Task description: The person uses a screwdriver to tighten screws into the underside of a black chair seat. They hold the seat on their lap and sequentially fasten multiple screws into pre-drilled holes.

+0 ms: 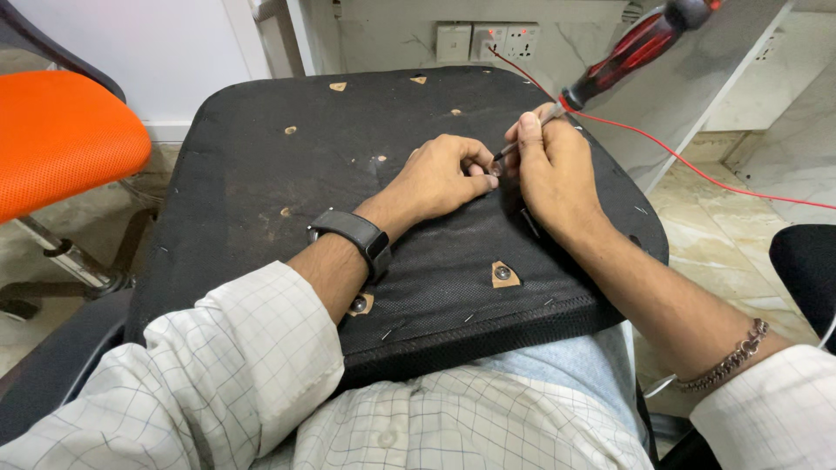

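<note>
A black fabric-covered chair seat panel [287,157] lies upside down across my lap, with several small cut-outs showing wood and screw heads. My right hand [550,165] grips the shaft of a screwdriver with a red and black handle [640,45], its tip pointing down at a spot on the panel's right half. My left hand [440,178], with a black watch on its wrist, pinches something small at the screwdriver tip; what it pinches is hidden by the fingers. A screw [502,273] sits in a cut-out near the panel's front edge.
An orange office chair [61,130] stands at the left. A red wire [697,161] runs from the wall sockets [488,41] across the tiled floor on the right. A dark object [805,270] sits at the right edge.
</note>
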